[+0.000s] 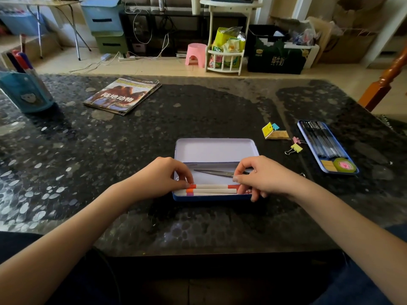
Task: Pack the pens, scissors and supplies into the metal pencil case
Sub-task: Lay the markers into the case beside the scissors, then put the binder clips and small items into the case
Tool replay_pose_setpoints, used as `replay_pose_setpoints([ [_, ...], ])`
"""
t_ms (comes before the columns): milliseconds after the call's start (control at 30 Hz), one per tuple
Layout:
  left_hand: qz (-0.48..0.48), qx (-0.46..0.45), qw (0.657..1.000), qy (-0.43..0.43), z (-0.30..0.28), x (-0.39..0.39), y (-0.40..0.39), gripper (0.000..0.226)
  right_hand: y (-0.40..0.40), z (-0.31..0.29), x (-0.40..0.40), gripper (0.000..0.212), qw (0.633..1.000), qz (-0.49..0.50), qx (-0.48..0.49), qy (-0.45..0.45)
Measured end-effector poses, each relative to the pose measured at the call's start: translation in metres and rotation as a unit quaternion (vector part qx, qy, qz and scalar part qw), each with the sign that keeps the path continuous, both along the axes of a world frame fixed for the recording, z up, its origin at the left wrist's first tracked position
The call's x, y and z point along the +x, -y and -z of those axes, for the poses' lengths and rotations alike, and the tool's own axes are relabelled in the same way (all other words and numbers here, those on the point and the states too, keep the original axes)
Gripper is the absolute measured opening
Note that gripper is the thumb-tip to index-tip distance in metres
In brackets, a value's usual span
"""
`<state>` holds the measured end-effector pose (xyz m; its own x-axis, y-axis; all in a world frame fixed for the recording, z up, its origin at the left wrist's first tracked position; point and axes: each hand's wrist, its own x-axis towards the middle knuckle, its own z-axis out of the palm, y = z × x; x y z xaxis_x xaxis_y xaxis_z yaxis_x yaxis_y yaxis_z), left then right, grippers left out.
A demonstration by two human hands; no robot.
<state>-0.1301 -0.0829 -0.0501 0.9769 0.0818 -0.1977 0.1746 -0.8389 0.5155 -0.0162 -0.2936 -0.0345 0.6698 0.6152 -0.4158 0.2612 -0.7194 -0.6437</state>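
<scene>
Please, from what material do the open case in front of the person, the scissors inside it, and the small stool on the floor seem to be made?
Open case: thin painted metal, apparently; pale matte inside, blue outside, rolled rim. Scissors: bare steel blades, grey with a dull shine; handles hidden. Stool: likely moulded plastic, smooth, uniform pink.

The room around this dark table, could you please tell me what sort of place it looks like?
Probably a living room at home: a pink plastic stool stands on the tiled floor, a white rack of snack packets beside it, and a magazine lies on the table.
</scene>
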Motion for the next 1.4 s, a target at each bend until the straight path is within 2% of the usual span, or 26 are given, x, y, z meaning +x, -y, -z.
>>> replay_pose_setpoints([
  [100,0.002,-0.013,1.000,-0.017,0.001,0.000,-0.001,0.009,0.001,0.002,0.005,0.004,1.000,-0.011,-0.002,0.003],
  [200,0.016,-0.033,0.999,-0.038,0.001,0.001,-0.001,0.013,0.009,0.004,0.024,0.004,0.998,0.035,0.014,0.047],
  [300,0.029,-0.042,0.997,-0.054,-0.001,0.002,-0.005,0.012,0.027,0.007,0.058,0.003,0.981,0.113,0.034,0.155],
  [400,0.030,-0.054,0.996,-0.067,-0.002,0.003,-0.009,0.010,0.050,0.010,0.093,0.011,0.947,0.158,0.007,0.280],
  [567,0.031,-0.068,0.996,-0.055,0.002,0.005,-0.012,0.008,0.089,0.018,0.139,0.028,0.906,0.175,-0.079,0.376],
  [767,0.014,-0.087,0.995,-0.034,0.007,0.014,-0.012,0.002,0.108,0.038,0.152,0.031,0.892,0.210,-0.106,0.385],
  [867,-0.005,-0.103,0.995,-0.011,0.011,0.013,-0.013,0.002,0.105,0.048,0.152,0.031,0.896,0.225,-0.127,0.361],
  [1067,-0.068,-0.076,0.993,0.066,0.021,0.016,-0.006,0.017,0.097,0.048,0.152,0.025,0.884,0.239,-0.122,0.382],
  [1233,-0.067,-0.078,0.992,0.072,0.023,0.017,0.000,0.019,0.096,0.047,0.155,0.022,0.893,0.261,-0.091,0.355],
  [1400,-0.043,-0.082,0.992,0.080,0.028,0.017,0.005,0.018,0.086,0.048,0.152,0.030,0.891,0.224,-0.106,0.381],
])
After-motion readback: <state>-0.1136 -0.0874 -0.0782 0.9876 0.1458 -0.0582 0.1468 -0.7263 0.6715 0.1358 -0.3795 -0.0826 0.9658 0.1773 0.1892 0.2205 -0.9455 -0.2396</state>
